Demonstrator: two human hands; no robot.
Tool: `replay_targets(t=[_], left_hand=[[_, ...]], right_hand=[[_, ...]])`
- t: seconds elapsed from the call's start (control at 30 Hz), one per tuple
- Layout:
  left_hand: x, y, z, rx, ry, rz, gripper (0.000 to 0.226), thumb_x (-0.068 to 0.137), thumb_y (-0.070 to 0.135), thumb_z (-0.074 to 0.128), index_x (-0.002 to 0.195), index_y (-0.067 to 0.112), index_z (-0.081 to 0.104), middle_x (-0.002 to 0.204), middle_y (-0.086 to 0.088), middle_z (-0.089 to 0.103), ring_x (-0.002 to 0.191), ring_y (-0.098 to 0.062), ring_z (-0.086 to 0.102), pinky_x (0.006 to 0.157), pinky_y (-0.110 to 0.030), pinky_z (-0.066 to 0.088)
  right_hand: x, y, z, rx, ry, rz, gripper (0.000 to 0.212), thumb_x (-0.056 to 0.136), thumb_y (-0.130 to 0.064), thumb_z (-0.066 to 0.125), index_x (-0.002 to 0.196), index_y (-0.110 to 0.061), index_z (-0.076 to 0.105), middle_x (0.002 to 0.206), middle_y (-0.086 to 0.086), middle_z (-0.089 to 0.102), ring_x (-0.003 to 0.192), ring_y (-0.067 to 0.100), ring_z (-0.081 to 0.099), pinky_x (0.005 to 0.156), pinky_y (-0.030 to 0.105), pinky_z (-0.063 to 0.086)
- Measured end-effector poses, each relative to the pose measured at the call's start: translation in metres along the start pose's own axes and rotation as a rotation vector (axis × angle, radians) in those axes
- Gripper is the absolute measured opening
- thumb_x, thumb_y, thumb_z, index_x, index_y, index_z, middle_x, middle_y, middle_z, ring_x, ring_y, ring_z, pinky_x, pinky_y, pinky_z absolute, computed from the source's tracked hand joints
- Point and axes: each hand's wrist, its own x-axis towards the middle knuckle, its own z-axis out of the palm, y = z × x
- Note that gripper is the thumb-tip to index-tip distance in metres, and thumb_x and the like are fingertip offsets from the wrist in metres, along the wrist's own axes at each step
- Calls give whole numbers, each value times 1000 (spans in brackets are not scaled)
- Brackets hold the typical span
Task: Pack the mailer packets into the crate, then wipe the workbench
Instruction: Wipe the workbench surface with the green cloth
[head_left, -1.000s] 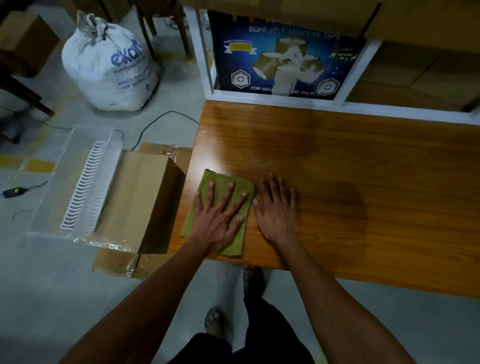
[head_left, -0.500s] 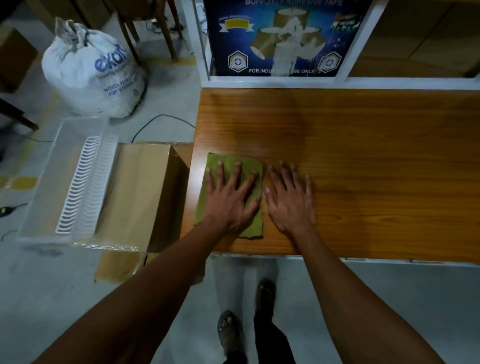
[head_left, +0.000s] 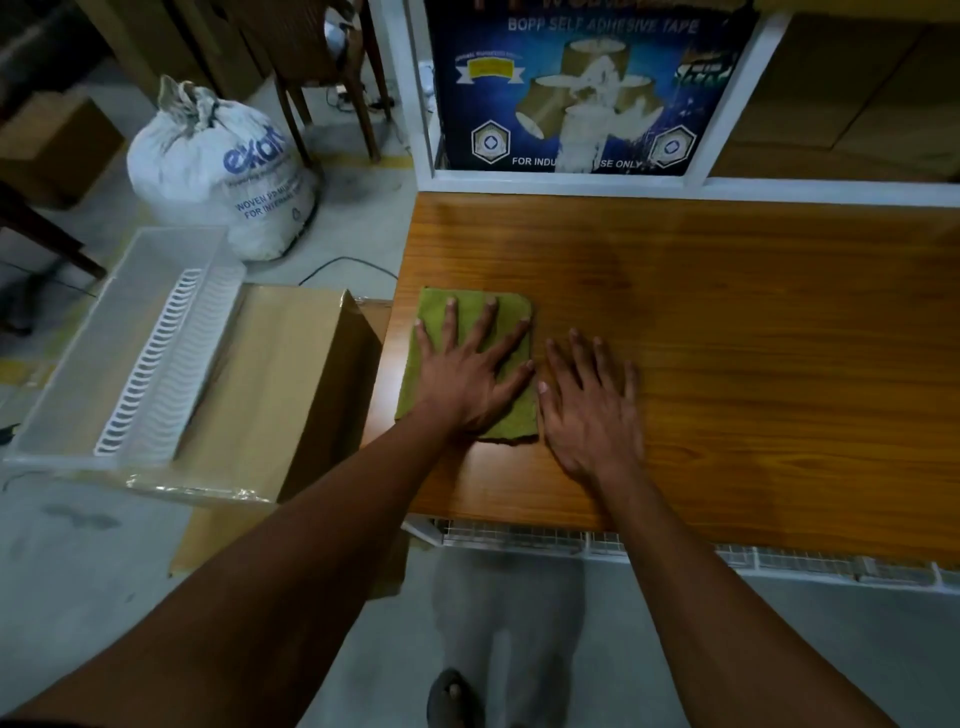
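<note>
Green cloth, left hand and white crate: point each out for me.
green cloth (head_left: 506, 312): head view, bare far right corner.
left hand (head_left: 467, 376): head view, back of hand, flat on cloth.
white crate (head_left: 150, 364): head view, slotted wall.

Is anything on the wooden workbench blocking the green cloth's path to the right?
Only the right hand, flat on the bare wooden workbench beside the green cloth under the left hand. Beyond it nothing visible.
</note>
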Motion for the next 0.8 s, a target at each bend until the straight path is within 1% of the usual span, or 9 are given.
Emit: replay_targets(t=[0.07, 0.17, 0.3, 0.4, 0.5, 0.6, 0.67, 0.8], left_hand=[[-16, 1, -1, 6, -3, 11, 71, 96, 87, 2, 160, 61, -13, 176, 8, -18, 160, -42, -19, 120, -78, -5], [-75, 8, 7, -11, 25, 35, 68, 99, 84, 7, 160, 62, -12, 178, 8, -11, 161, -43, -14, 121, -77, -3], [-153, 9, 21, 28, 21, -9, 68, 100, 83, 9, 159, 62, -16, 178, 8, -9, 162, -43, -13, 122, -76, 0], [-166, 5, 23, 31, -5, -24, 67, 99, 83, 4, 158, 62, -19, 178, 9, -13, 161, -41, -19, 121, -76, 0], [-148, 2, 17, 31, -10, -28, 66, 99, 83, 6, 157, 63, -20, 177, 10, -17, 160, -40, -22, 122, -76, -1], [-110, -7, 8, 23, 10, -29, 66, 99, 83, 4, 159, 63, -15, 177, 11, -16, 161, -39, -19, 123, -75, -3], [-64, -19, 2, 11, 27, -28, 67, 98, 85, 3, 160, 63, -11, 177, 11, -12, 162, -39, -16, 123, -75, -3], [59, -47, -17, 9, 35, -86, 71, 95, 87, 5, 161, 62, 0, 178, 13, -3, 163, -39, -6, 123, -75, 0]], right_hand=[[-2, 1, -2, 13, 0, -6, 67, 108, -63, 5, 167, -36, -8, 176, -2, -17, 162, 23, -16, 129, 60, -5], [-19, -1, -3, 1, -6, -28, 68, 107, -64, 6, 168, -35, -2, 177, 0, -9, 164, 25, -8, 129, 60, -2], [-49, -7, -6, -12, -28, -39, 67, 107, -63, 5, 168, -36, -4, 177, 2, -11, 163, 27, -9, 129, 61, -1], [-56, -9, -9, 1, -67, -27, 67, 107, -63, 4, 168, -37, -5, 176, 2, -14, 163, 27, -12, 128, 62, -3], [-49, -10, -9, 7, -69, -18, 67, 106, -66, 2, 167, -40, -9, 175, 1, -19, 162, 28, -16, 127, 64, -4], [-28, -11, -6, -1, -56, -5, 69, 104, -70, 3, 165, -42, -13, 174, 0, -23, 161, 29, -20, 126, 67, -5], [-3, -14, -6, 2, -65, 12, 70, 103, -70, 3, 166, -43, -10, 174, 0, -22, 161, 30, -20, 125, 67, -8], [44, -20, -1, -8, -48, 14, 67, 105, -68, 6, 166, -44, -8, 176, -3, -18, 162, 29, -16, 125, 66, -9]])
